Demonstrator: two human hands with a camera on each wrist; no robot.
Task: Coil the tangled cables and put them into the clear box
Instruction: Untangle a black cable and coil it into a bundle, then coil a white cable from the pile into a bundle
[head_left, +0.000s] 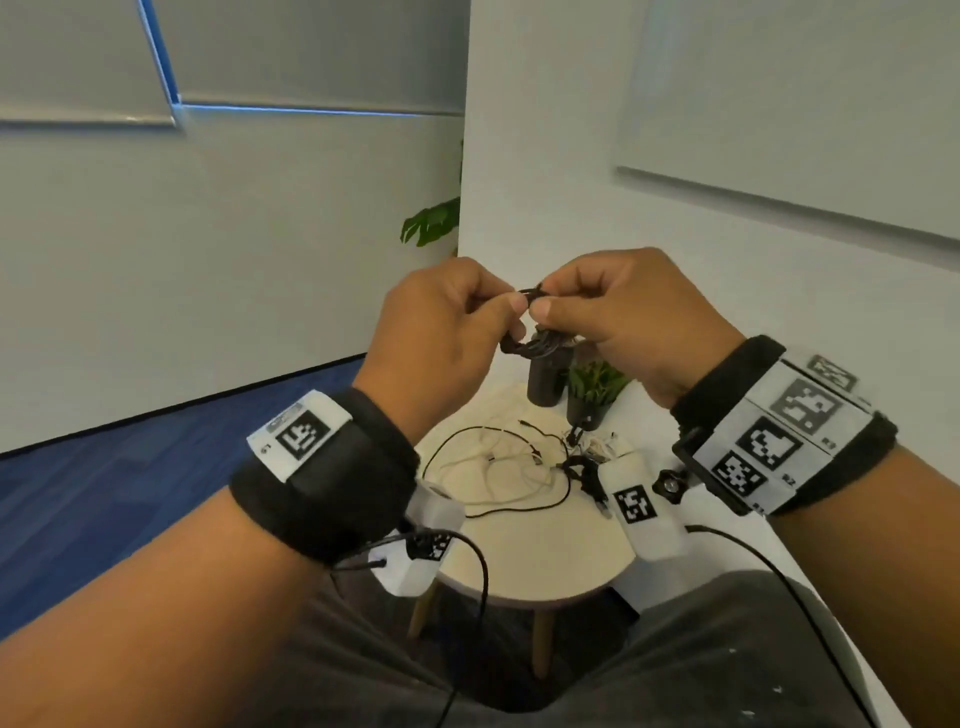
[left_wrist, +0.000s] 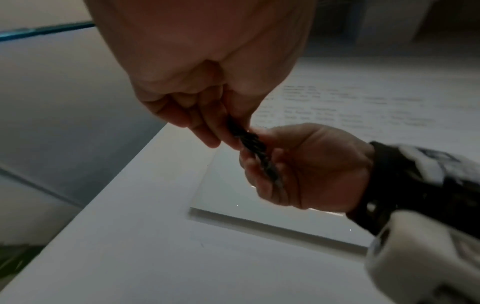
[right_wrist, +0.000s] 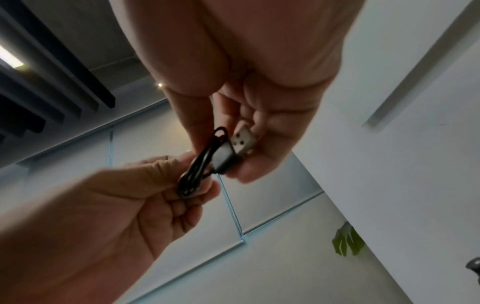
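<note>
Both hands are raised above the small round table (head_left: 540, 561) and hold one black cable coil (head_left: 535, 345) between them. My left hand (head_left: 447, 332) pinches the bundled loops (right_wrist: 193, 174) between thumb and fingers. My right hand (head_left: 613, 322) grips the other end, with the cable's USB plug (right_wrist: 240, 142) lying against its fingers. In the left wrist view the coil (left_wrist: 253, 148) runs from the left fingers into the right palm. A tangle of black and white cables (head_left: 498, 467) lies loose on the table below. No clear box shows in any view.
A dark cylinder (head_left: 545, 379) and a small potted plant (head_left: 592, 389) stand at the table's far edge. Another black cable bundle (head_left: 582, 467) lies at the table's right side. White walls rise behind and to the right, blue carpet to the left. My knees sit below the table.
</note>
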